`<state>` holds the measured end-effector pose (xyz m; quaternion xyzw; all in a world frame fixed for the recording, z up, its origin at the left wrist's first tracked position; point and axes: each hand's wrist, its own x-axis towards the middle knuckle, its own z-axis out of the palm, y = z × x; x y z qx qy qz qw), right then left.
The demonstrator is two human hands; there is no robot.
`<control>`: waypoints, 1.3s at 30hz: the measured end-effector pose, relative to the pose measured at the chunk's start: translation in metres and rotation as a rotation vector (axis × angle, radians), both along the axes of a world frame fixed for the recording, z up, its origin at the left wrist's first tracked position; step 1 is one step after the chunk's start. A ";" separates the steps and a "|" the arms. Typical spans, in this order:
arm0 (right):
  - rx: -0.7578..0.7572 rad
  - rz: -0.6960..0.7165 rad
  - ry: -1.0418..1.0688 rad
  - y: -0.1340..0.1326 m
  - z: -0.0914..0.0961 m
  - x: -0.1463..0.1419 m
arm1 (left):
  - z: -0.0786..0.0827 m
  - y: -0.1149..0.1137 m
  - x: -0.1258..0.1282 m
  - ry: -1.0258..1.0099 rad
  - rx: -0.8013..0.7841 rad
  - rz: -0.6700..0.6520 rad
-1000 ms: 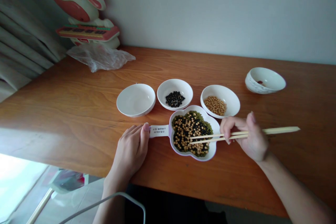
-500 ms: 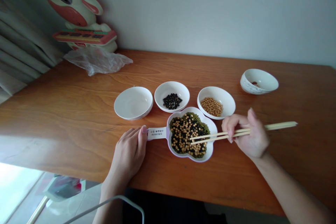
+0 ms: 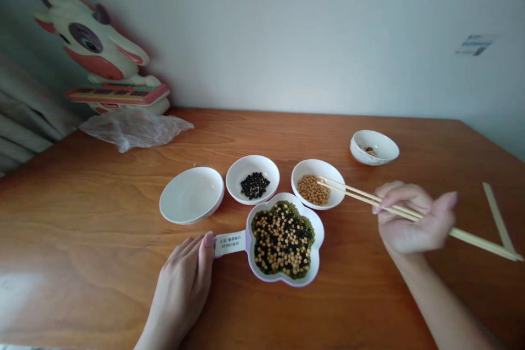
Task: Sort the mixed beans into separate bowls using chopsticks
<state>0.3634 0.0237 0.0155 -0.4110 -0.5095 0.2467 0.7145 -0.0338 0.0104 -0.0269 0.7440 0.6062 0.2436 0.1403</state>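
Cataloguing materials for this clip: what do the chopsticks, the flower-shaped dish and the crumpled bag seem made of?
Chopsticks: probably bare wood or bamboo; pale yellow, matte.
Flower-shaped dish: likely moulded plastic, judging by its smooth white walls and lilac edging.
Crumpled bag: apparently thin plastic film, see-through and wrinkled with slight shine.

Worktop (image 3: 94,251): brown wood, grain showing.
Toy (image 3: 98,63): stands at back left.
Bag (image 3: 135,130): clear, crumpled, lying just before the toy.
Left bowl (image 3: 191,194): white, left of centre.
Middle bowl (image 3: 252,164): white, just beside the left bowl.
Right bowl (image 3: 315,167): white, near the middle bowl.
Scoop (image 3: 317,229): flower-shaped, just before the middle bowl and right bowl.
Far bowl (image 3: 385,145): white, near the back edge at right.
Strip (image 3: 497,216): pale, narrow, far right.
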 end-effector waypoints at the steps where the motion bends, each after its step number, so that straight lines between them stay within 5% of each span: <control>1: -0.012 -0.015 0.010 0.000 0.000 -0.001 | -0.001 0.000 -0.001 0.002 0.009 0.000; 10: -0.025 -0.073 0.106 0.002 0.001 -0.008 | -0.016 0.003 -0.012 0.043 0.101 -0.016; 18: -0.190 0.202 0.147 -0.015 0.009 -0.035 | -0.010 0.002 -0.011 0.052 0.103 -0.011; 26: -0.328 0.332 -0.052 -0.022 -0.008 -0.054 | -0.002 0.000 -0.003 0.004 0.035 0.017; 39: -0.379 0.334 -0.107 -0.021 -0.031 -0.066 | 0.001 -0.001 0.000 -0.019 -0.013 -0.004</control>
